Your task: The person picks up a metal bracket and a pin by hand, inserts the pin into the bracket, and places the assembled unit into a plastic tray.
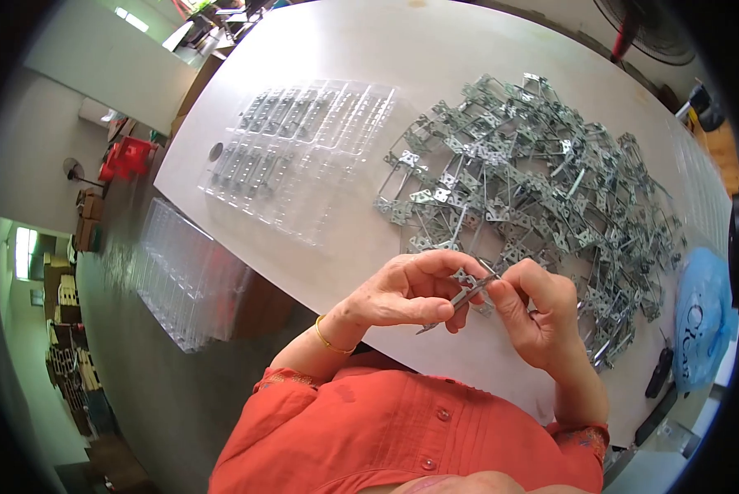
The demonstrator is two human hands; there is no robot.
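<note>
Close in front of my chest, my left hand (423,290) and my right hand (534,309) hold one small metal bracket (468,292) between them. Left thumb and fingers grip its body, while the right thumb and index finger pinch its upper right end. Its exact shape is partly hidden by the fingers. Just beyond my hands spreads a large heap of similar silvery metal brackets (526,181), tangled over one another. Further left on the table lies a clear plastic tray (328,185), with metal parts in several of its slots.
The white table (320,41) has its left edge near a stack of clear trays (188,280), which stands lower down on a box. At the right are a blue plastic bag (703,321) and a black-handled tool (659,370). A fan (649,29) stands at the far right.
</note>
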